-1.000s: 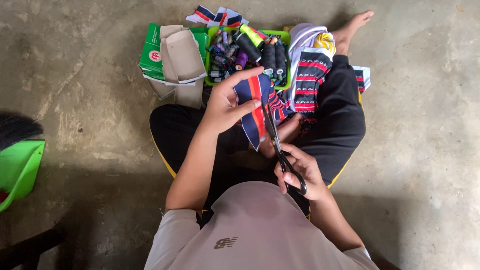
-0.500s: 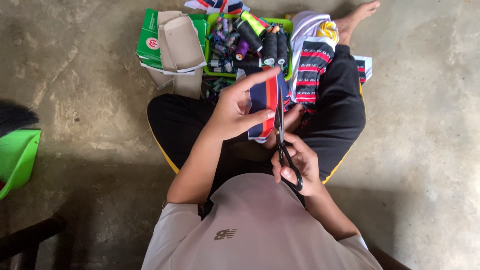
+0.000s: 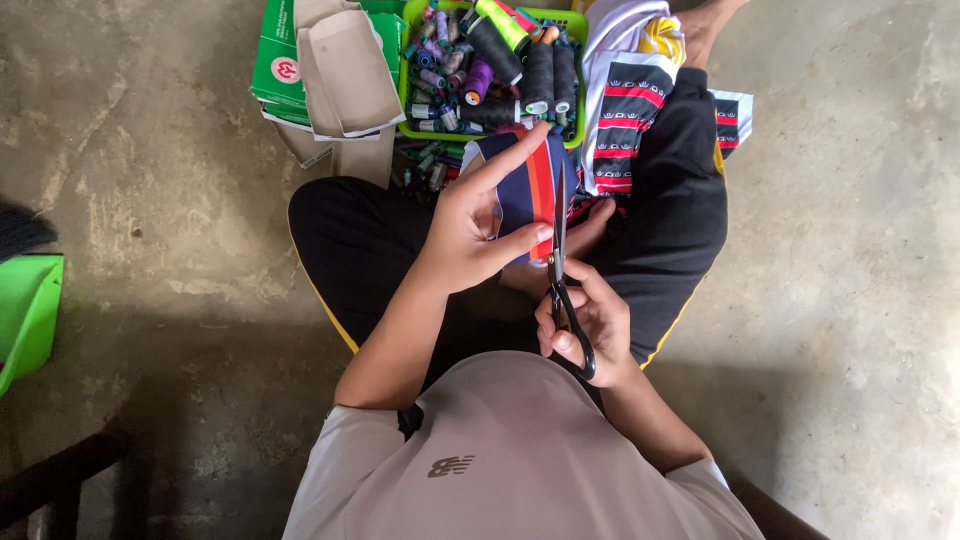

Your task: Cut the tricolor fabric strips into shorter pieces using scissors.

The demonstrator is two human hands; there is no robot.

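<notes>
- Striped fabric piece, navy with red and white bands, is held up above the person's lap, in front of the crossed legs and just below the green basket.
- Left hand has its grip clenched on the fabric's left edge: thumb pressed against the near face, index finger stretched up along the top edge.
- Right hand has its grip closed around the black handles of the scissors, fingers through the loops.
- The scissors stand nearly upright, blades pointing away from the person, running along the right edge of the fabric piece and touching it; whether the blades are parted cannot be told.
- Green basket sits on the concrete floor beyond the knees, filled with thread spools in black, purple, yellow-green and other colours; a few small spools lie on the floor just beside its near wall.
- Green and white cardboard boxes with brown flaps opened lie touching the basket's left side.
- A folded garment, white with black and red stripes, rests on the person's right leg, beside the basket.
- A green plastic object shows at the left edge, well apart from the hands.
- The person wears black trousers and a pale grey shirt.
</notes>
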